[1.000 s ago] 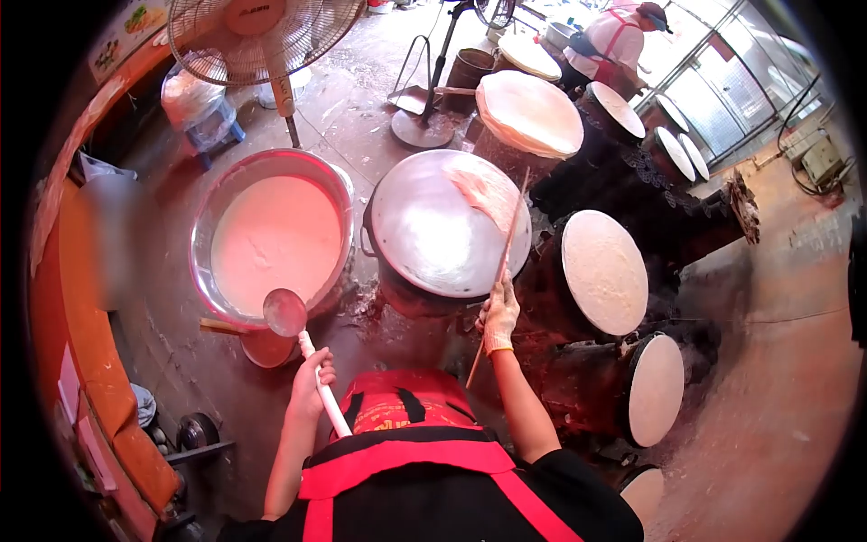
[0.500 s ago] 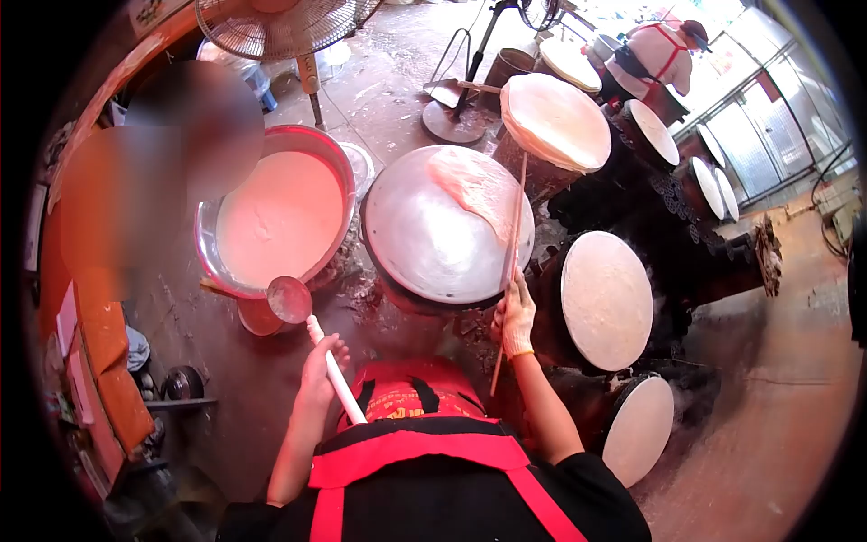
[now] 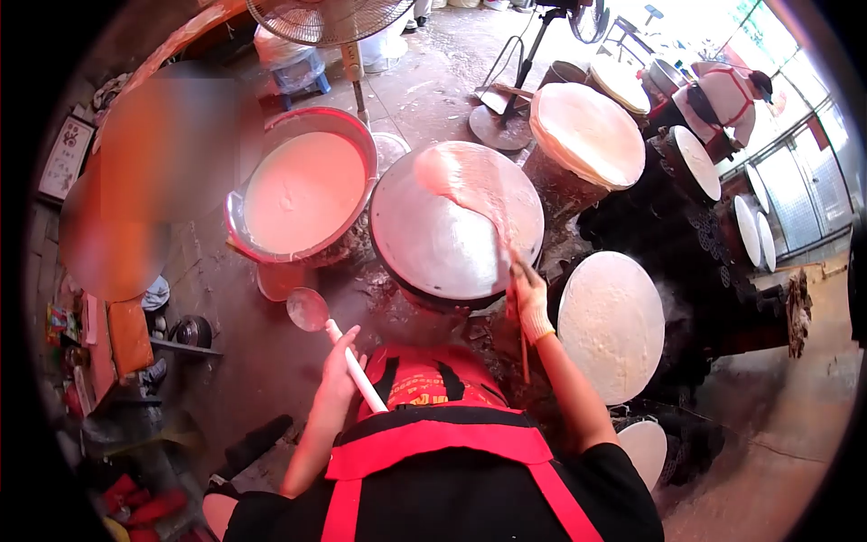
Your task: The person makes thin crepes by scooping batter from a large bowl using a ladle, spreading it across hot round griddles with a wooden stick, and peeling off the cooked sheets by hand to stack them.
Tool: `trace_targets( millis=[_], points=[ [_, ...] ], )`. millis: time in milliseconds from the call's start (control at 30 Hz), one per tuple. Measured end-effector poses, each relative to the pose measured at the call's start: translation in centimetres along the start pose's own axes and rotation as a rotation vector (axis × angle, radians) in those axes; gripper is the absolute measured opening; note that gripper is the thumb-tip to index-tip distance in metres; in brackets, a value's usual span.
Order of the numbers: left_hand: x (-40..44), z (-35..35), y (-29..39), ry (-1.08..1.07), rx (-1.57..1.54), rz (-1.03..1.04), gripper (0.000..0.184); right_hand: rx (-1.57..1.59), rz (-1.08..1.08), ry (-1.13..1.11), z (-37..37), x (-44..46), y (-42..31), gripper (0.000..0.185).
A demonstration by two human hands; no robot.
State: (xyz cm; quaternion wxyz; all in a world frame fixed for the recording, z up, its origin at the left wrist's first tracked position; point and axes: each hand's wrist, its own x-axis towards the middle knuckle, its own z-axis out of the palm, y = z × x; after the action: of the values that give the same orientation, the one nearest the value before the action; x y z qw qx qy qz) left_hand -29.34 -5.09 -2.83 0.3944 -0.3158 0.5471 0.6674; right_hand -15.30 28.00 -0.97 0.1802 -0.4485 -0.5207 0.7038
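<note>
My left hand [image 3: 341,363] is closed around the white handle of a ladle [image 3: 308,310], whose round bowl points away from me, in front of a tub of pale batter [image 3: 310,194]. My right hand [image 3: 529,296], in a light glove, grips a thin wooden stick [image 3: 525,354] at the near right edge of a round griddle [image 3: 424,244]. The stick's lower end hangs below the hand; its far end is blurred over the griddle. A wet layer of batter [image 3: 465,179] covers the griddle's far and right side, while bare metal shows at the left and front.
A stack of thin round sheets [image 3: 591,135] stands beyond the griddle. Further pale-topped griddles [image 3: 611,330] line the right side. A standing fan [image 3: 334,18] rises behind the tub. At the upper right, another person [image 3: 722,99] bends over. A blurred patch hides part of the left.
The view has swung, shifting the scene rightward. Batter now reaches further down the griddle's right side, and the stick in my right hand has changed angle. The ladle stays in my left hand.
</note>
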Motion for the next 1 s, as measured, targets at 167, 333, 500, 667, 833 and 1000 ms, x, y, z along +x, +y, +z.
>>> trace_targets(
  millis=[167, 333, 500, 667, 833, 1000],
  points=[
    [-1.9, 0.5, -2.4, 0.025, -0.042, 0.008, 0.044, -0.133, -0.001, -0.196, 3.9, 3.0, -1.3, 0.042],
    [-3.1, 1.0, -2.7, 0.141, -0.078, -0.001, 0.052, -0.259, 0.021, -0.519, 0.8, -1.4, -3.0, 0.044],
    [-4.0, 1.2, -1.4, 0.143, -0.087, 0.008, 0.067, -0.229, 0.092, -0.313, -3.4, 1.6, -5.3, 0.038],
    [-5.4, 1.0, -0.9, 0.129, -0.112, 0.054, 0.083, -0.43, -0.067, -0.444, 0.1, 7.3, -2.6, 0.041],
    [-8.0, 0.3, -1.7, 0.233, -0.082, 0.018, 0.045, -0.415, 0.06, -0.731, -4.2, 2.1, -5.9, 0.041],
    [-9.3, -0.6, -2.0, 0.291, -0.029, 0.006, 0.025, -0.303, 0.048, -0.404, -1.9, 5.5, -6.5, 0.039]
  ],
)
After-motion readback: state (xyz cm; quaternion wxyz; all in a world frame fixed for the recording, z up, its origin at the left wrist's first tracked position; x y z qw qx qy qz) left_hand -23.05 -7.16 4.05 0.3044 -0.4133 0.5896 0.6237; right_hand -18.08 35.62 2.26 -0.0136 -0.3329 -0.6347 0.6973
